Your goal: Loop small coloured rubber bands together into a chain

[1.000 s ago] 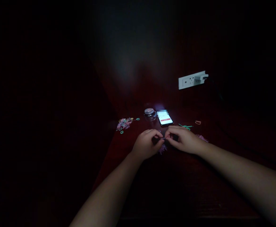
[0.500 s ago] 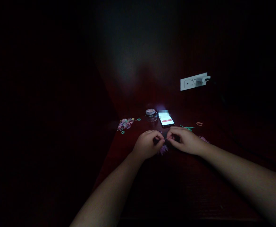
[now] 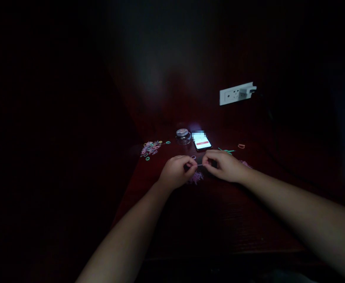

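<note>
The room is very dark. My left hand [image 3: 174, 171] and my right hand [image 3: 222, 166] are both pinched closed, fingertips almost meeting over a dark red wooden table [image 3: 219, 220]. A thin pale band [image 3: 200, 165] is stretched between the two pinches. A small pinkish bundle of bands [image 3: 196, 177] lies on the table just under my hands. What exactly the band is made of is hard to tell in this light.
A lit phone [image 3: 202, 142] lies behind my hands beside a small clear jar [image 3: 183, 136]. A heap of small coloured bands [image 3: 149, 148] sits at the left; green [image 3: 227, 150] and orange [image 3: 241, 146] ones at the right. A white wall socket with a plugged charger [image 3: 237, 93] is behind.
My hands stay pinched on the band in the same pose. The whole scene has shifted slightly up and left in view, from head motion.
</note>
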`<act>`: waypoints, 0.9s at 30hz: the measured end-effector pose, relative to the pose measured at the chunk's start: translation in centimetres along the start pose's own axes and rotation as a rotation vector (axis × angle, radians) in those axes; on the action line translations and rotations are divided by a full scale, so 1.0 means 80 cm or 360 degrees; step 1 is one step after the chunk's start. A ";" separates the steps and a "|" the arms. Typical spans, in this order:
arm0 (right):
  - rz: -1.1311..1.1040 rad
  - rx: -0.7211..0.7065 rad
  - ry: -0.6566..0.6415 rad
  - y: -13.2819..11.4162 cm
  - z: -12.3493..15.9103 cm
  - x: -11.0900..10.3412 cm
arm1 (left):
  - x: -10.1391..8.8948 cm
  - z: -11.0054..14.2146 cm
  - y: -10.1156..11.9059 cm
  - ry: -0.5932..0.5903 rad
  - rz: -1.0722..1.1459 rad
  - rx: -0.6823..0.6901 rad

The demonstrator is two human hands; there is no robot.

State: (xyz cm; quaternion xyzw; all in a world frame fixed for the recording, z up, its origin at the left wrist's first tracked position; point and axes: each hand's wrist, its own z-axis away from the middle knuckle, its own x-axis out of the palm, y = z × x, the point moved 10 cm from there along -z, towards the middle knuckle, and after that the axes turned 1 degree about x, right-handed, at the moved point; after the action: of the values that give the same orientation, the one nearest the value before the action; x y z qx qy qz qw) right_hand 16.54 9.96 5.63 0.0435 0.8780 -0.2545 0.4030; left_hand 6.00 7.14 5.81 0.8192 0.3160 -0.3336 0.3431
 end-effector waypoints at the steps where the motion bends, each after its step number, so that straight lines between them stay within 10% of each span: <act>1: 0.0004 0.0000 0.0000 0.000 0.000 0.000 | 0.001 0.000 -0.001 -0.0013 0.0008 -0.0002; 14: 0.0072 -0.0067 -0.0069 0.007 0.001 0.013 | 0.018 0.006 -0.016 -0.0466 -0.0161 0.0177; 27: 0.0004 -0.0057 -0.0100 0.004 0.003 0.015 | 0.007 0.004 -0.005 -0.0313 -0.0106 0.0228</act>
State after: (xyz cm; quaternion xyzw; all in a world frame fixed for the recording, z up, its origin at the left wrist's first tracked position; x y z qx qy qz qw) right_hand 15.98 10.01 4.51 0.0295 0.8693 -0.2394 0.4314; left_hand 5.90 7.25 5.07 0.7940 0.2830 -0.4454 0.3017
